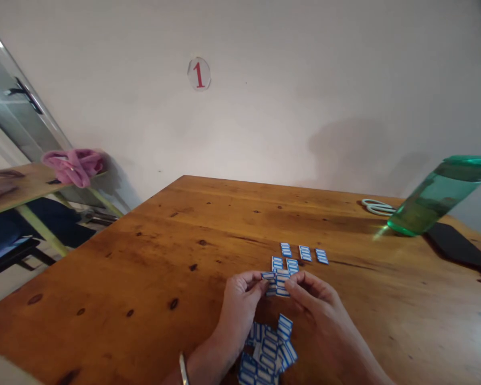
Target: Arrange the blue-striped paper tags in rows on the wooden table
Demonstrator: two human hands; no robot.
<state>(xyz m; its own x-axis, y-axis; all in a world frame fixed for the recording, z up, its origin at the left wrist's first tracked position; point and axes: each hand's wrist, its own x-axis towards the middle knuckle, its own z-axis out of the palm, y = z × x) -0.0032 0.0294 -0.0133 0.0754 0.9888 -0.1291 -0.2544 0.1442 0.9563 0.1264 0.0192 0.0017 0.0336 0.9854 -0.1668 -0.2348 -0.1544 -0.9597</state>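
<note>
Between my two hands is a small sheet of white labels with blue borders [281, 283], raised just above the table. My left hand [242, 299] pinches its left side between thumb and fingers. On the right side, my right hand [315, 297] grips the same piece. Whether it is one sheet or two overlapping ones I cannot tell. Beyond my fingers lie several similar label sheets [304, 253], spaced out on the wood. A loose pile of label sheets [269, 347] sits between my forearms, partly hidden by my left wrist.
A wooden table [152, 256] reaches to the wall. At its right stand a green transparent bottle [436, 198], a white coiled cable [377, 207] and a dark flat phone-like object [459, 246]. Another table with a pink cloth [74, 166] stands at the left.
</note>
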